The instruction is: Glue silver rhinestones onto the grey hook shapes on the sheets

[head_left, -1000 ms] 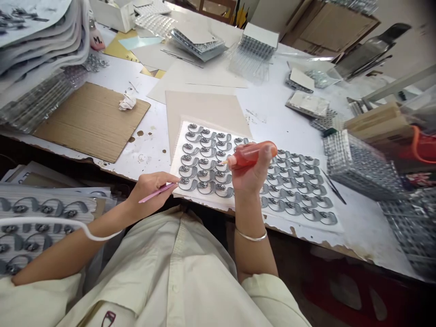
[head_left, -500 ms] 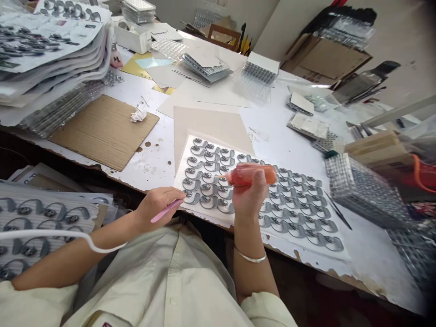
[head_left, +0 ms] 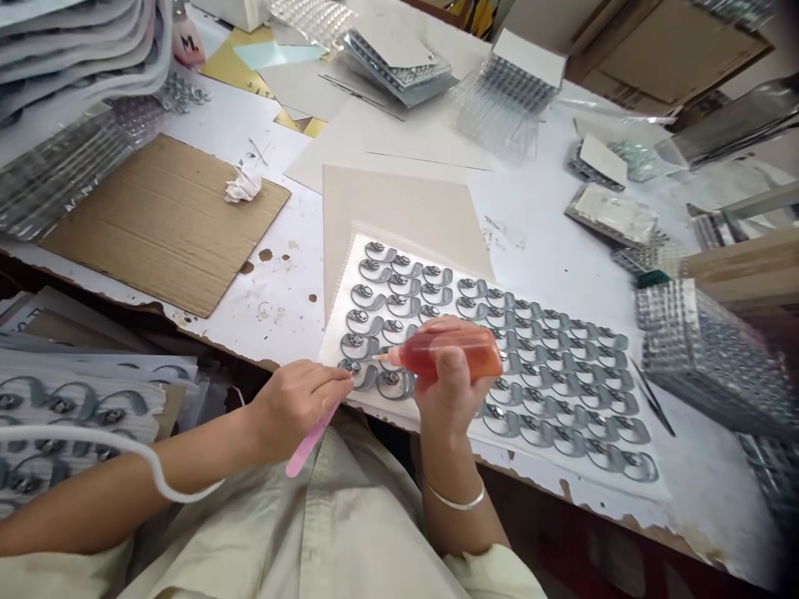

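The red bottle (head_left: 471, 351) has moved toward the sheet's (head_left: 335, 337) near left corner on the bench (head_left: 537, 241), right grip (head_left: 444, 399) wrapped around it; left grip (head_left: 303, 399) pinches a pink tool (head_left: 310, 445).

Crumpled wad (head_left: 243, 185), prob. tissue, on brown cardbd (head_left: 156, 229); pink "M." btl (head_left: 188, 42) nr gold sheet (head_left: 225, 71).

Glossy translucent plastic bottle (head_left: 478, 353), smooth pink tool (head_left: 307, 451), shiny metallic pieces (head_left: 511, 423), matt ribbed brown cardboard (head_left: 168, 225)
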The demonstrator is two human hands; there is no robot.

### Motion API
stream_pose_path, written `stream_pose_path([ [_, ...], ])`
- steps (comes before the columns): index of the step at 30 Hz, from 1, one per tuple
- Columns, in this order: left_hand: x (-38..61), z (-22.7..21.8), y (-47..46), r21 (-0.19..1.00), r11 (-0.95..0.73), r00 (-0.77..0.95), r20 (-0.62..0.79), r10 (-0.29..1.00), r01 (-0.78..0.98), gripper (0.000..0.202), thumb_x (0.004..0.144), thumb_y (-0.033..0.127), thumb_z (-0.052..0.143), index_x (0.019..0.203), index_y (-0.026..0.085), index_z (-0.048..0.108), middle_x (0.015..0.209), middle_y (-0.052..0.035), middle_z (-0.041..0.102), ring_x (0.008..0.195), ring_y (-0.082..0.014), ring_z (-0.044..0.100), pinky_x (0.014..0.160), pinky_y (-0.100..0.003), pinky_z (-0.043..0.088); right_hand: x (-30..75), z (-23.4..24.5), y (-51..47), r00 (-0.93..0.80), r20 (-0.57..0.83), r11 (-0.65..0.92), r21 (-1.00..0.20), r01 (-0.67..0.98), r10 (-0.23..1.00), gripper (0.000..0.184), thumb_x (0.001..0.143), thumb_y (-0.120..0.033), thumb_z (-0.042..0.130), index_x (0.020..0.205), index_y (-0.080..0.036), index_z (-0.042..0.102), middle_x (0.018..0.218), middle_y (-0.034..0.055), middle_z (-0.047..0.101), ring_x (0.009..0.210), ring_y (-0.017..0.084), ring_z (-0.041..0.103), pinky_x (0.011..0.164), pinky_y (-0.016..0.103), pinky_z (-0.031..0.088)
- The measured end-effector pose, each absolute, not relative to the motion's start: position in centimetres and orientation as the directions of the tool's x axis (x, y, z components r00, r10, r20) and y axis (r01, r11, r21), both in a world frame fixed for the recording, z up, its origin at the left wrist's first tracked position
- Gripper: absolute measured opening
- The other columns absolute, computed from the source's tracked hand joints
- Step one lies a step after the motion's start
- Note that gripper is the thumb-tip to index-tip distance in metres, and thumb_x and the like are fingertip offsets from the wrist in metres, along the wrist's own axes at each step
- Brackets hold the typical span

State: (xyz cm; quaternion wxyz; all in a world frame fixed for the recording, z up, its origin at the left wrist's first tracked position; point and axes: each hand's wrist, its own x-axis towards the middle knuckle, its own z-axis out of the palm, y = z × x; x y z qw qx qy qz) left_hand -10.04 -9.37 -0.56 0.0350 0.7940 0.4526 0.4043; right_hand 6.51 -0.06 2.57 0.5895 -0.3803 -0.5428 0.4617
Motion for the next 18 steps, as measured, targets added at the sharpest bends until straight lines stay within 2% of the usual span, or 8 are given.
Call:
stream_pose_path([
  [5, -9.8, -0.1, -9.5, 0.384, -0.580, 0.257, 0.628, 0.734, 0.718, 0.018, 0.085, 0.003, 0.049, 0.100, 0.010, 0.057, 0.091, -0.0132, 0.071, 0.074, -0.0169, 0.068, 0.058, -0.027, 0.056, 6.1, 2.0, -0.3, -0.095, 0.300, 0.300, -0.954, -0.013, 0.949, 0.023, 0.074, -0.045, 0.067, 0.080, -0.023, 0.062, 0.073, 0.0010, 0.058, 0.062, 0.016, 0.058, 0.051, 0.030, 0.046],
  [10, -9.5, 0.2, -9.5, 0.283, -0.590, 0.304, 0.647, 0.699, 0.756, 0.014, 0.084, 0.002, 0.050, 0.095, 0.005, 0.059, 0.088, -0.0173, 0.070, 0.075, -0.0190, 0.068, 0.056, -0.028, 0.057, 6.0, 1.5, -0.5, -0.165, 0.383, 0.405, -0.905, 0.132, 0.909, 0.018, 0.074, -0.037, 0.068, 0.081, -0.022, 0.063, 0.071, 0.0014, 0.061, 0.064, 0.017, 0.059, 0.057, 0.033, 0.048],
  [18, -9.1, 0.4, -9.6, 0.165, -0.574, 0.361, 0.632, 0.686, 0.802, 0.011, 0.084, 0.001, 0.052, 0.090, 0.003, 0.061, 0.082, -0.0173, 0.069, 0.063, -0.0185, 0.063, 0.047, -0.029, 0.051, 5.5, 1.9, -0.3, -0.254, 0.467, 0.514, -0.842, 0.164, 0.847, 0.010, 0.078, -0.028, 0.065, 0.071, -0.023, 0.062, 0.064, -0.0005, 0.061, 0.065, 0.016, 0.056, 0.060, 0.032, 0.046],
])
